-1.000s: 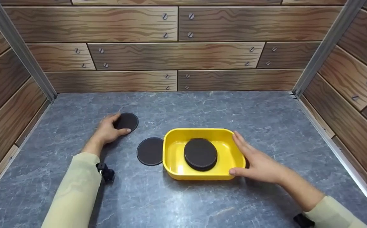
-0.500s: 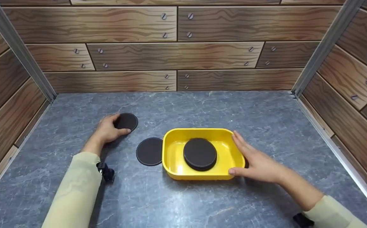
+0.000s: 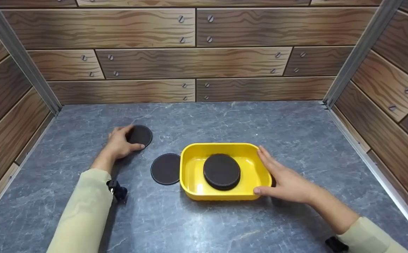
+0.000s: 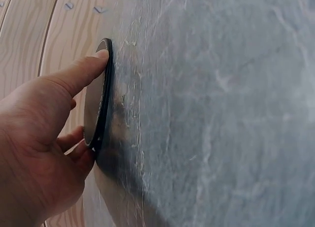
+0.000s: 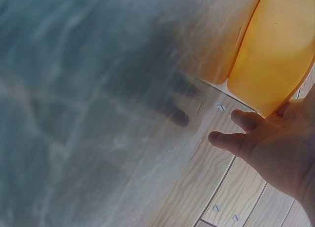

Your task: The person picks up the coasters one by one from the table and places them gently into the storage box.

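My left hand (image 3: pixel 119 143) pinches a dark round disc (image 3: pixel 140 135) at the table's left. In the left wrist view the left hand (image 4: pixel 39 138) has its thumb on the far edge of the disc (image 4: pixel 96 106) and fingers at the near edge. A second dark disc (image 3: pixel 165 168) lies flat just left of a yellow tray (image 3: pixel 218 144). A thicker stack of dark discs (image 3: pixel 221 171) sits inside the tray. My right hand (image 3: pixel 288 181) rests straight-fingered against the tray's right wall, thumb at its near corner. In the right wrist view, that right hand (image 5: pixel 275 148) touches the tray (image 5: pixel 280 54).
The grey marbled tabletop (image 3: pixel 204 225) is boxed in by wood-pattern walls at the back (image 3: pixel 197 56), left and right, with metal corner posts (image 3: pixel 362 52). Black wrist-camera mounts (image 3: pixel 118 189) sit on both sleeves.
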